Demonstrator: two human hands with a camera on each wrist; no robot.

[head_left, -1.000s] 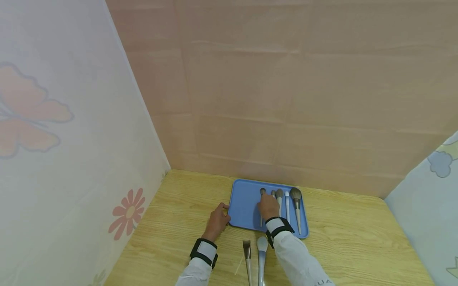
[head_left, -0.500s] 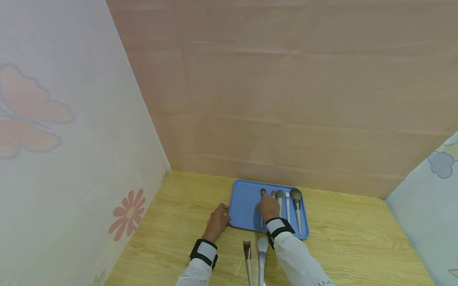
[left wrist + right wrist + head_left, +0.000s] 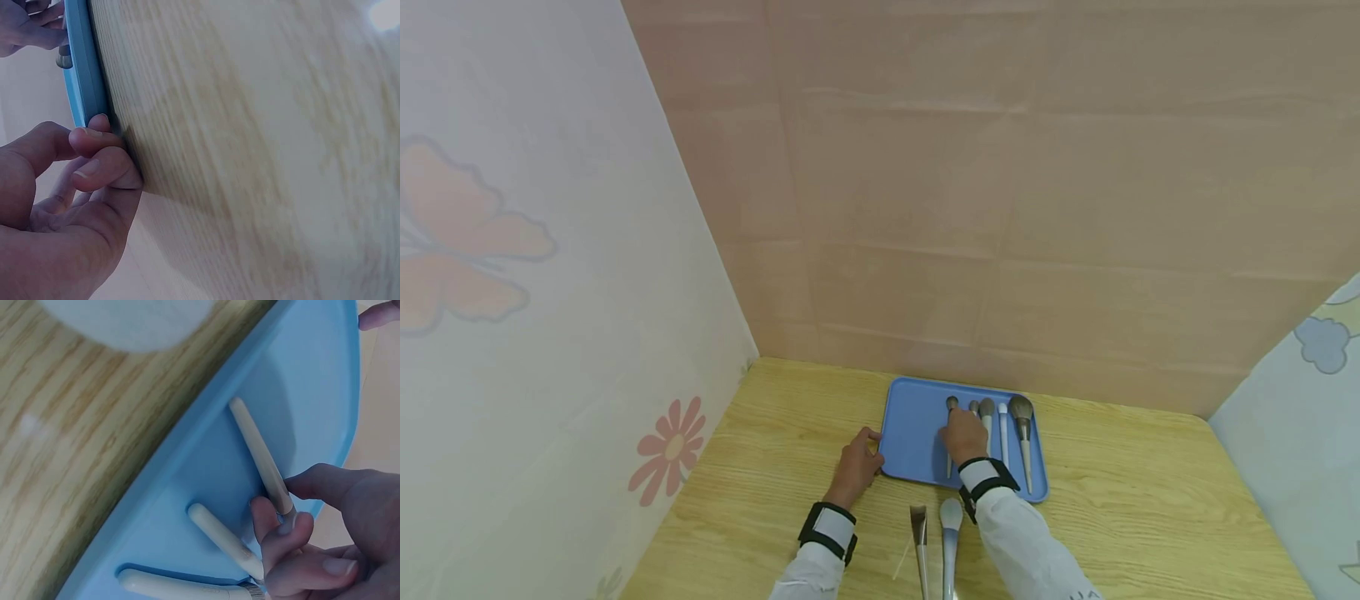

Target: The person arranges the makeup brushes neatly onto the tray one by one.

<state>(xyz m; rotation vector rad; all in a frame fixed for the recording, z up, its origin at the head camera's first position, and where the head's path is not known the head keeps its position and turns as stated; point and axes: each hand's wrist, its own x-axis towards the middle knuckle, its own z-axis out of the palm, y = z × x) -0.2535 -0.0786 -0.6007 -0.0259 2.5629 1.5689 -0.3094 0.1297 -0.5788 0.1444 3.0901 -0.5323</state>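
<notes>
On the blue tray (image 3: 910, 425) lie several makeup brushes. My right hand (image 3: 965, 433) pinches the slim makeup brush (image 3: 259, 450) farthest left between thumb and finger; in the right wrist view its pale handle rests on the tray floor, and in the head view its dark bristle tip (image 3: 952, 402) points away from me. My left hand (image 3: 854, 468) touches the tray's left rim with thumb and fingertip, the other fingers bent against the table in the left wrist view. To the right lie a grey-tipped brush (image 3: 987, 407), a thin white brush (image 3: 1003, 429) and a large fluffy brush (image 3: 1021, 408).
In front of the tray, a flat dark-bristled brush (image 3: 919, 525) and a large white-tipped brush (image 3: 951, 517) lie on the wooden table (image 3: 1135, 500). A thin pale stick (image 3: 901, 560) is beside them. A brown covering (image 3: 970, 208) stands behind the table.
</notes>
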